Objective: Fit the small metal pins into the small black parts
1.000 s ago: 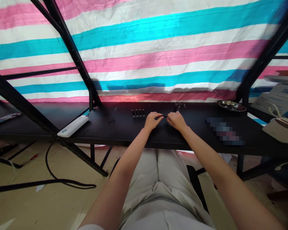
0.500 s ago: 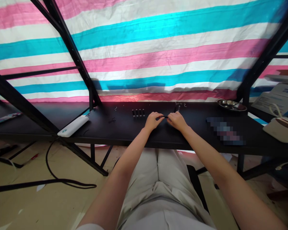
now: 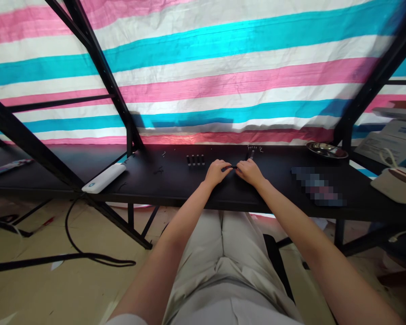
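Observation:
My left hand (image 3: 216,172) and my right hand (image 3: 248,171) are close together over the black table (image 3: 162,185). A small dark piece (image 3: 233,167) spans the gap between them, with the fingertips of each hand closed on one of its ends. Beyond and left of my left hand, several short black cylinders with light ends (image 3: 195,160) stand in a row. Just past my right hand lie a few dark and grey slim pieces (image 3: 251,155), with several tiny light bits (image 3: 253,147) behind them.
A white power bank-like device (image 3: 104,178) lies at the left by the black frame. On the right are a shiny metal dish (image 3: 326,150), a blurred-out flat object (image 3: 316,186) and a beige pouch (image 3: 396,183). Thin dark scraps (image 3: 158,170) lie left of centre.

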